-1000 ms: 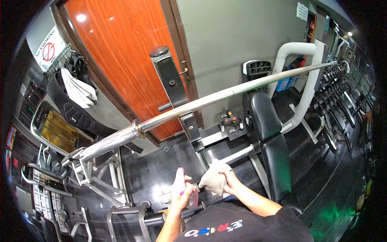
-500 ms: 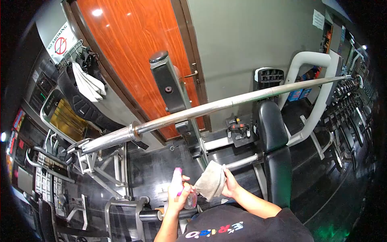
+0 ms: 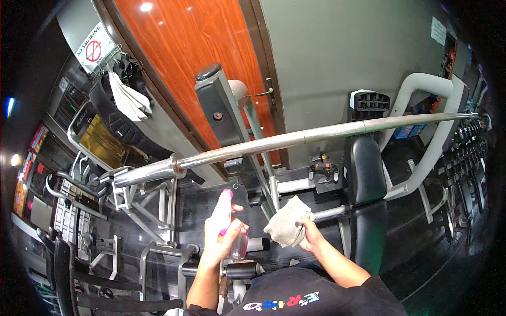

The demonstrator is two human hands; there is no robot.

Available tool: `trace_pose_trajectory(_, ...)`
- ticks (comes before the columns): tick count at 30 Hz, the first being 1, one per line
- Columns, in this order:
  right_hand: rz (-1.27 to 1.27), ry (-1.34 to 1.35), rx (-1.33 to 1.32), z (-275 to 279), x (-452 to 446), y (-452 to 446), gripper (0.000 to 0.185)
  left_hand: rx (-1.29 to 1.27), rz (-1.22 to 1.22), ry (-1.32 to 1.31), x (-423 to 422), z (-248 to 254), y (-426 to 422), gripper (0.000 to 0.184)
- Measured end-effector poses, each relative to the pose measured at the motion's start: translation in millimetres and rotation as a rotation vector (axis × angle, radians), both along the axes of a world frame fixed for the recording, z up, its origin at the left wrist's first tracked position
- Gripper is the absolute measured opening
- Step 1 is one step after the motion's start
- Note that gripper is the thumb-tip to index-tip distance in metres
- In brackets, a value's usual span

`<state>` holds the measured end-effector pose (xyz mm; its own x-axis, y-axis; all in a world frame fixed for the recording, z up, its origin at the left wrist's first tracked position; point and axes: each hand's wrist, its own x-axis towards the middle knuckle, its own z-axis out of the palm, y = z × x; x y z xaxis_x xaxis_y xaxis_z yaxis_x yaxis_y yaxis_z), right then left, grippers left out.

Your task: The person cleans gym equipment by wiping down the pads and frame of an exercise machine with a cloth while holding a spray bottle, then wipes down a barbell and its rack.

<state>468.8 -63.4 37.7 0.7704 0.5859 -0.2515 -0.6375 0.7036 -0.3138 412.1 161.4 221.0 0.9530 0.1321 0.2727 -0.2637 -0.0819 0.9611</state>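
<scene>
My left hand [image 3: 224, 234] is closed around the neck of a spray bottle [image 3: 241, 246] with a pink and white trigger head and a clear body. The bottle stands roughly upright, its nozzle pointing up and away from me. In my right hand [image 3: 312, 234] a folded grey-beige cloth [image 3: 287, 224] is pinched at its right edge. Bottle and cloth are apart. Beyond both hands a long steel barbell [image 3: 284, 141] runs across the view, its thick sleeve end at the left. Neither hand touches the bar.
A black padded bench [image 3: 366, 221] stands close at my right. Behind the bar rises a rack upright [image 3: 224, 113], before a wooden door [image 3: 184, 63]. Dumbbell racks [image 3: 464, 152] line the far right. Low machine frames [image 3: 168, 253] and a roller pad [image 3: 242, 270] are at lower left.
Both hands have risen toward the bar and moved farther apart, carrying the bottle and the cloth. The camera view has shifted slightly, so the surroundings appear farther right.
</scene>
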Motion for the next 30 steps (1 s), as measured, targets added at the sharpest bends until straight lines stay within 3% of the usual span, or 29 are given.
trace_pose_trajectory(5, -0.018, -0.042, -0.078, -1, -12, 4, 0.050, -0.037, 0.020, 0.018, 9, 25, 6, 0.060)
trace_pose_trajectory(9, -0.020, -0.043, -0.087, -1, -14, -1, 0.049, -0.260, -0.082, 0.087, 12, 33, 13, 0.028)
trace_pose_trajectory(22, -0.166, -0.230, -0.292, 9, -3, -8, 0.044, -0.087, -0.099, 0.069, 13, 21, 8, 0.031)
trace_pose_trajectory(25, -0.325, -0.126, -0.311, 36, 11, -16, 0.045, -0.135, -0.075, 0.064, 4, 5, 11, 0.031)
trace_pose_trajectory(28, -0.615, -0.314, -0.287, 104, 24, -26, 0.052, -0.152, -0.039, 0.079, -9, -9, 16, 0.034)
trace_pose_trajectory(30, -0.816, -0.646, -0.303, 157, 32, -23, 0.055, -0.136, -0.055, 0.183, -18, -24, 26, 0.038)
